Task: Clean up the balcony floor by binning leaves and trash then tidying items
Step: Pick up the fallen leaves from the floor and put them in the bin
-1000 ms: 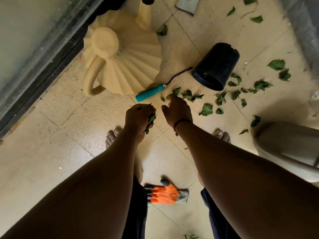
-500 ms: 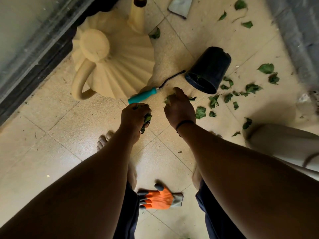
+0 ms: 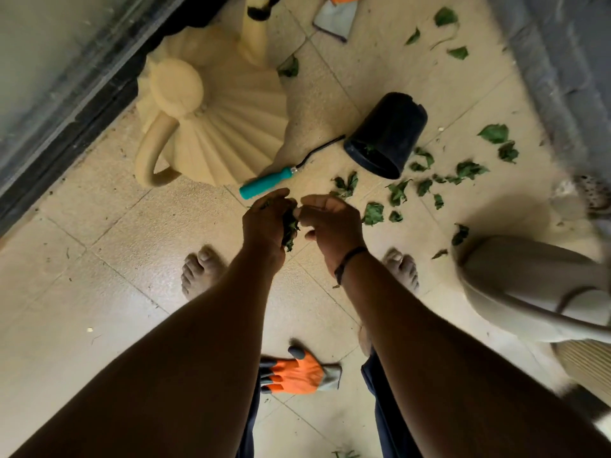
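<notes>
Tiled floor (image 3: 82, 292): left hand (image 3: 264, 223) grips leaves (image 3: 290, 229); right hand (image 3: 330, 226) loosely curled.

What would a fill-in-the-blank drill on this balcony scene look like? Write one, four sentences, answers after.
1. The left hand grips a clump of green ____.
2. The black pot lies on its ____.
3. The hand tool beside the watering can has a ____ handle.
4. The glove on the floor between the person's legs is mainly ____.

Missing words: leaves; side; teal; orange
</notes>
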